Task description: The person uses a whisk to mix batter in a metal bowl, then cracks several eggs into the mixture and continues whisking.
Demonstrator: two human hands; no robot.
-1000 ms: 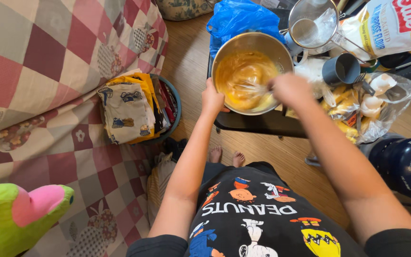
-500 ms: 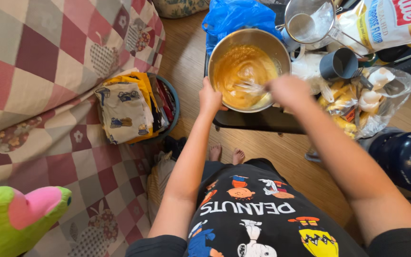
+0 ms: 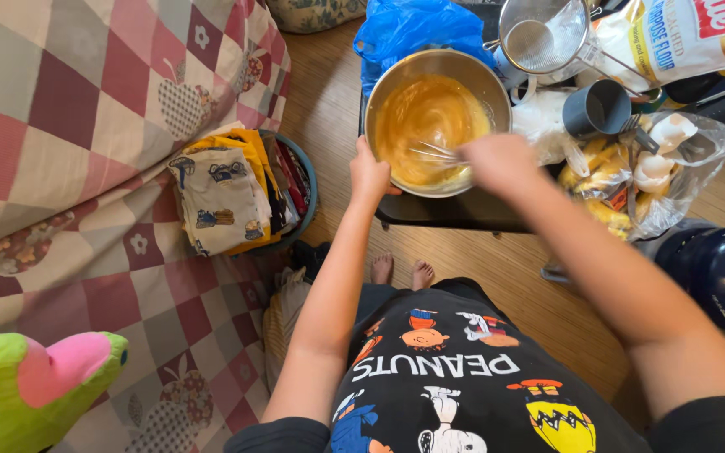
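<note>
**Whisk in batter, bowl steadied at the rim**

Lower left of the frame: green and pink plush toy point(image 3: 31, 382) on a patchwork quilt point(image 3: 86, 126). Just right of the quilt, a round basket point(image 3: 308, 189) packed with folded printed cloths point(image 3: 220, 197). Centre top: steel mixing bowl point(image 3: 396, 71) of orange-yellow batter point(image 3: 425, 113) on a dark desk point(image 3: 455, 214), near edge. Left hand point(image 3: 369, 174) closed on the bowl's near rim, thumb over the edge. Right hand point(image 3: 497, 161) just right of it, closed on a wire whisk point(image 3: 434, 153) with its loops down in the batter. Upper right: blue plastic bag point(image 3: 417, 25), metal sieve point(image 3: 539, 38), flour bag point(image 3: 681, 38), grey measuring cup point(image 3: 597, 111), clear bag with eggshells point(image 3: 660, 172).
</note>
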